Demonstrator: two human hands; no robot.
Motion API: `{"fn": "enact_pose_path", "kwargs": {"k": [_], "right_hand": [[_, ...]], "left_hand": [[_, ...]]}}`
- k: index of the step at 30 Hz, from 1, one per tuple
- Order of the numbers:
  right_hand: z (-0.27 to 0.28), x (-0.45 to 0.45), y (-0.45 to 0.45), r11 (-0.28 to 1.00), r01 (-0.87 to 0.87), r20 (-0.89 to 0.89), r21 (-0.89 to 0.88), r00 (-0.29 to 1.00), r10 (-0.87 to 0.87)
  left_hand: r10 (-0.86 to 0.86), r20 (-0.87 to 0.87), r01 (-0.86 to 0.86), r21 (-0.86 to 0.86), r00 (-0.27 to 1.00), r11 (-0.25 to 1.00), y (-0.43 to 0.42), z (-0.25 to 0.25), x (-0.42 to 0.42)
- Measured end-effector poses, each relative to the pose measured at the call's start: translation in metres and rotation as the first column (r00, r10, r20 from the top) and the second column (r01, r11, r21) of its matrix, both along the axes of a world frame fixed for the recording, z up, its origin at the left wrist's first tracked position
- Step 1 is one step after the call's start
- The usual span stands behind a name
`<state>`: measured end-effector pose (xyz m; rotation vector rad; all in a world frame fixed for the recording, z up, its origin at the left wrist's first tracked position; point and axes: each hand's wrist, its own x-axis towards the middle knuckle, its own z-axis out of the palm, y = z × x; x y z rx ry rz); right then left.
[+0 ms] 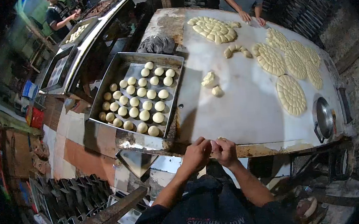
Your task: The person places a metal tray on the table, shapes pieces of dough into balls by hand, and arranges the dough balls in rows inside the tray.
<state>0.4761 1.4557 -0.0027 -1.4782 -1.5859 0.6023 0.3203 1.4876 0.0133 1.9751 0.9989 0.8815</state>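
Observation:
My left hand [196, 156] and my right hand [225, 151] meet in front of my body at the near edge of the worktable. Both are closed, thumbs and fingers close together. A small bit of pale dough [221, 138] shows at the top of my right hand's fingers. Whatever lies inside my left hand is hidden. Beyond my hands, two loose lumps of dough, a larger one [208, 79] and a smaller one [217, 91], lie on the table. To the left stands a metal tray [181, 65] bearing rows of round dough balls [144, 115].
Scored dough rounds [291, 95] and a curved row of dough pieces [237, 50] lie on the white tabletop [239, 115]. A metal pan [324, 117] sits at the right edge. Another person's hands [253, 18] work at the far side; another person [59, 16] stands far left.

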Motion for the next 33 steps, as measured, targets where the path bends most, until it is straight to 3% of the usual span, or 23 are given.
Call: {"fn": "enact_pose_path", "kwargs": {"k": [2, 4, 6, 7, 8, 10, 11, 12, 13, 14, 15, 16, 17, 18, 20, 23, 24, 25, 28, 30, 31, 32, 33], "right_hand": [[-0.015, 0.021, -0.001, 0.999, 0.023, 0.257, 0.045, 0.966, -0.034], [-0.004, 0.046, 0.013, 0.989, 0.050, 0.285, 0.139, 0.955, -0.088], [-0.011, 0.088, 0.037, 0.977, 0.163, 0.346, 0.134, 0.917, -0.200], [-0.003, 0.110, 0.045, 0.986, 0.152, 0.232, 0.073, 0.959, -0.165], [0.001, 0.123, 0.046, 0.953, 0.303, 0.022, -0.007, 0.953, -0.303], [-0.045, 0.165, 0.050, 0.890, 0.443, -0.130, 0.105, 0.894, -0.429], [-0.058, 0.179, 0.044, 0.880, 0.457, 0.009, 0.133, 0.887, -0.462], [-0.096, 0.202, 0.029, 0.930, 0.363, 0.175, 0.055, 0.914, -0.367], [-0.132, 0.220, 0.017, 0.960, 0.277, 0.325, -0.029, 0.911, -0.253], [-0.125, 0.224, 0.003, 0.971, 0.085, 0.539, 0.221, 0.819, -0.195], [-0.066, 0.227, -0.015, 0.997, -0.071, 0.690, 0.044, 0.723, 0.021], [-0.070, 0.239, -0.016, 0.974, -0.151, 0.693, 0.166, 0.721, -0.006], [-0.071, 0.258, -0.014, 0.984, -0.142, 0.674, 0.106, 0.738, 0.034], [-0.061, 0.266, 0.000, 0.988, -0.136, 0.655, 0.068, 0.753, 0.059], [-0.052, 0.272, 0.038, 0.993, -0.079, 0.611, 0.091, 0.792, 0.007], [-0.070, 0.244, 0.083, 0.990, 0.024, 0.578, 0.139, 0.810, -0.101], [-0.087, 0.229, 0.081, 0.991, 0.026, 0.605, 0.132, 0.790, -0.102], [-0.103, 0.214, 0.079, 0.992, 0.029, 0.632, 0.125, 0.768, -0.102], [-0.083, 0.215, 0.041, 0.961, -0.257, 0.585, 0.103, 0.797, 0.150], [-0.077, 0.250, 0.035, 0.950, -0.299, 0.572, 0.086, 0.796, 0.199], [-0.077, 0.269, 0.035, 0.953, -0.297, 0.571, 0.056, 0.793, 0.213], [-0.083, 0.277, 0.050, 0.974, -0.208, 0.574, 0.095, 0.811, 0.117], [-0.086, 0.285, 0.066, 0.985, -0.116, 0.570, 0.131, 0.821, 0.021]], "left_hand": [[-0.165, -0.170, 0.150, -0.096, 0.972, 0.984, 0.008, -0.006, 0.011], [-0.232, -0.106, 0.228, -0.046, 0.967, 0.973, 0.021, 0.007, 0.024], [-0.454, 0.115, 0.457, -0.003, 0.883, 0.889, 0.031, 0.023, 0.038], [-0.417, 0.166, 0.428, -0.037, 0.894, 0.903, 0.038, 0.025, 0.046], [-0.432, 0.153, 0.440, -0.020, 0.889, 0.898, 0.046, 0.024, 0.057], [-0.077, -0.036, 0.073, -0.104, 0.996, 0.992, 0.059, 0.006, 0.079], [0.081, -0.098, -0.086, -0.045, 0.992, 0.995, 0.064, -0.023, 0.090], [0.121, -0.174, -0.135, -0.068, 0.977, 0.989, 0.069, -0.056, 0.090], [0.106, -0.425, -0.130, -0.028, 0.899, 0.991, 0.072, -0.120, 0.083], [0.047, -0.382, 0.035, 0.205, 0.923, 0.978, 0.072, -0.172, 0.060], [-0.111, -0.477, 0.293, 0.329, 0.872, 0.898, 0.068, -0.149, 0.045], [-0.102, -0.453, 0.275, 0.336, 0.886, 0.901, 0.061, -0.134, 0.035], [-0.149, -0.525, 0.344, 0.297, 0.838, 0.891, 0.072, -0.143, 0.016], [-0.005, -0.605, 0.265, 0.341, 0.797, 0.902, 0.082, -0.160, 0.004], [0.056, -0.552, 0.151, 0.322, 0.832, 0.935, 0.115, -0.146, 0.025], [0.272, -0.288, -0.147, 0.391, 0.918, 0.909, 0.136, -0.126, 0.110], [0.299, -0.257, -0.189, 0.379, 0.919, 0.906, 0.127, -0.100, 0.139], [0.236, -0.325, -0.197, 0.147, 0.916, 0.969, 0.118, -0.092, 0.156], [0.102, -0.382, -0.010, 0.236, 0.919, 0.972, 0.070, -0.104, 0.138], [-0.031, -0.479, 0.157, 0.226, 0.877, 0.961, 0.061, -0.118, 0.094], [-0.084, -0.601, 0.319, 0.296, 0.795, 0.900, 0.076, -0.086, 0.088], [-0.226, -0.772, 0.290, -0.056, 0.594, 0.955, 0.098, -0.058, 0.091], [0.014, -0.614, 0.143, 0.205, 0.789, 0.968, 0.116, -0.100, 0.074]]}}
